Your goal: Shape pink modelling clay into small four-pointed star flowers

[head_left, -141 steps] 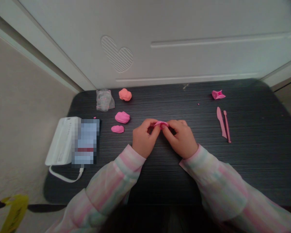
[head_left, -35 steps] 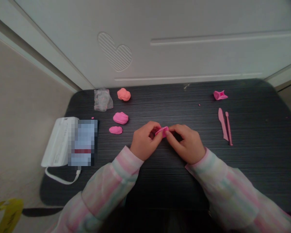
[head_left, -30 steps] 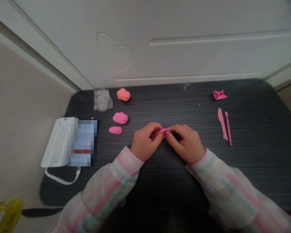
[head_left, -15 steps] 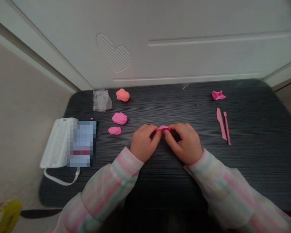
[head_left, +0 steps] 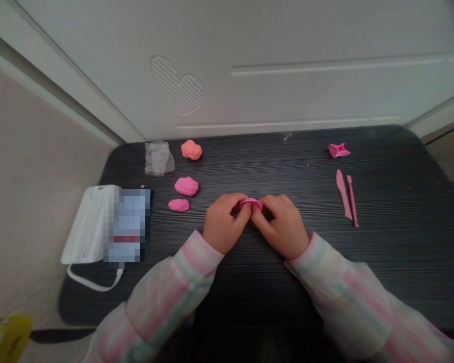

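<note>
A thin, curved piece of pink modelling clay (head_left: pixel 251 202) is pinched between both hands near the middle of the table. My left hand (head_left: pixel 226 222) grips its left end with thumb and fingers. On its other end, my right hand (head_left: pixel 283 224) is closed, the thumb pressing on the near side. Part of the piece is hidden by the fingertips. To the left lie a larger pink clay lump (head_left: pixel 186 186) and a smaller flat one (head_left: pixel 179 204). A folded pink clay shape with pointed tips (head_left: pixel 339 150) sits at the back right.
An orange clay lump (head_left: pixel 191 149) and a crumpled clear plastic bag (head_left: pixel 159 158) lie at the back left. A phone (head_left: pixel 126 225) with a blurred screen rests beside a white cabled device (head_left: pixel 89 224). On the right are a pink plastic knife (head_left: pixel 343 194) and a thin stick tool (head_left: pixel 352 201).
My right hand has shifted slightly left, closer to my left hand. The pink clay piece between them looks more bent. The other things lie as before.
</note>
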Available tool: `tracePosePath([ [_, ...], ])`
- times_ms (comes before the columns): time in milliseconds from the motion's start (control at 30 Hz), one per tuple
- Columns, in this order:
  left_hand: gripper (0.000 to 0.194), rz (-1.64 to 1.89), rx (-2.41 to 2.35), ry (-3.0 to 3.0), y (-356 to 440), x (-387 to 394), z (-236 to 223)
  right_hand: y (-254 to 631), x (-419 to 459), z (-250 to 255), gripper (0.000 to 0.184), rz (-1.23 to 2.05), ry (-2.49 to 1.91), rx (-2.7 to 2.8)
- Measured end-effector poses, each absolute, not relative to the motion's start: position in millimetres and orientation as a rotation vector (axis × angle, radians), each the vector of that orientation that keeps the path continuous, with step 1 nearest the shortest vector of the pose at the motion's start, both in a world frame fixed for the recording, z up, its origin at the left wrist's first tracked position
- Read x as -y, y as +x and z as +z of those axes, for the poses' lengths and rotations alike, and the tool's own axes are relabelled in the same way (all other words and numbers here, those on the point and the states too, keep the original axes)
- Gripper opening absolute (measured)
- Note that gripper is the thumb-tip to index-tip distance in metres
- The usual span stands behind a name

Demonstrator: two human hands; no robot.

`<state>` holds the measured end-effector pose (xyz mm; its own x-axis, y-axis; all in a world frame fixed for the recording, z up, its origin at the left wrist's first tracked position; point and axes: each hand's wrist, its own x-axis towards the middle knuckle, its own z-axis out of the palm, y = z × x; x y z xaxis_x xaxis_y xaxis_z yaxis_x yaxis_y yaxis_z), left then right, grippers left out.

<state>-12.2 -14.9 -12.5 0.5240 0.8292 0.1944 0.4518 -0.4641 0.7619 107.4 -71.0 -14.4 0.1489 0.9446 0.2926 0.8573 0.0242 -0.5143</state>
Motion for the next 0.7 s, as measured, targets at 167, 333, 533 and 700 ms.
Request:
tracePosePath([
  [167,0.011,0.784,-1.04,2.06,-12,16,-12,109,71,-13,0.014,0.233,-1.8,1.683],
  [333,0.012,0.781,-1.075,2.041,-10,17,-12,105,68,-16,0.016,0.198,-1.824,1.654],
  [533,0.014,0.854,-1.104,2.013,-11,15,-16,99,66,-15,0.019,0.173,-1.875,1.577],
  [700,0.014,0.949,-1.083,2.091,-12,15,-16,102,67,-14,0.02,0.208,-1.857,1.567],
])
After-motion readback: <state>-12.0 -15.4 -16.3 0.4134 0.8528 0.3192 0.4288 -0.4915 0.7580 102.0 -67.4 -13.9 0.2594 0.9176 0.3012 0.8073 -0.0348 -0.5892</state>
